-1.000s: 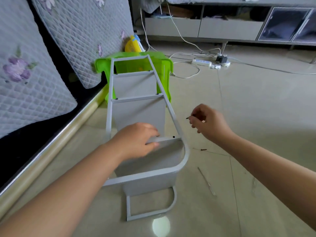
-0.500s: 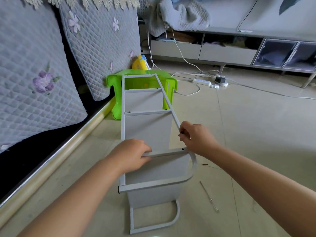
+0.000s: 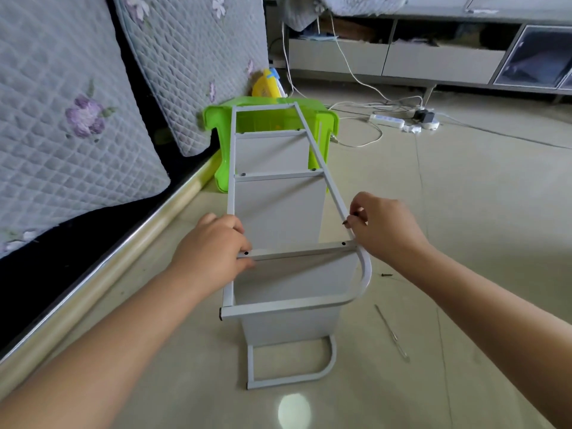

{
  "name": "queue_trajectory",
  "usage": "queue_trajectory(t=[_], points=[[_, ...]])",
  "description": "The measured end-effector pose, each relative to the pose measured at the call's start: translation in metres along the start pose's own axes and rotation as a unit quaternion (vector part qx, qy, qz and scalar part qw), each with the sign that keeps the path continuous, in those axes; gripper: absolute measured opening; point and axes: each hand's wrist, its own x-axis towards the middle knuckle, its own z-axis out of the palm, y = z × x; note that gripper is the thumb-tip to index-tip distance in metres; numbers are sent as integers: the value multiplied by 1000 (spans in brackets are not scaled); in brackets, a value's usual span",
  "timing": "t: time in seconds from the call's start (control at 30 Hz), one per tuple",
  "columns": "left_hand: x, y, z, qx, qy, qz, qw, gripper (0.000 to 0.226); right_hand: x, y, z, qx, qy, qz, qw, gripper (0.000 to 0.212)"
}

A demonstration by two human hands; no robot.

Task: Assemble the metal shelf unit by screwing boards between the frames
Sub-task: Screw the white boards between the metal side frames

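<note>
One small dark screw (image 3: 347, 220) pinched in right hand (image 3: 388, 230), left hand (image 3: 216, 252) gripping pale grey metal shelf frame (image 3: 301, 251); screw may drop, miss crossbar hole (image 3: 343, 243).

I see pale tiled floor (image 3: 464, 212), quilted cushions (image 3: 77, 119) left, a low cabinet (image 3: 433, 60) behind, power strip (image 3: 387, 120) trailing cables.

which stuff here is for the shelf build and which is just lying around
For the job:
shelf frame
boards
screw in right hand
spare screw
screwdriver

Lying about:
green stool
power strip
yellow toy
quilted cushions
</note>
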Motion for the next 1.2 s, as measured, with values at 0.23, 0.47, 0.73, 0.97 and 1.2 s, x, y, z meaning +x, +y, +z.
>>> queue_trajectory(t=[0.23,0.47,0.73,0.97,1.2], points=[[0,-6,10,-43,32,83,995,31,-2,4,-4,116,-15,30,993,11],[-3,-6,7,-3,39,169,985,35,-3,7,-14,52,-48,-65,995,7],[3,-1,10,-51,30,135,989,38,-8,10,-23,-8,-90,-184,979,13],[6,-2,16,-7,16,124,992,42,-7,11,-21,-42,-79,-192,977,16],[2,5,18,-18,15,131,991,79,-7,9,-19,-57,-83,-195,976,18]])
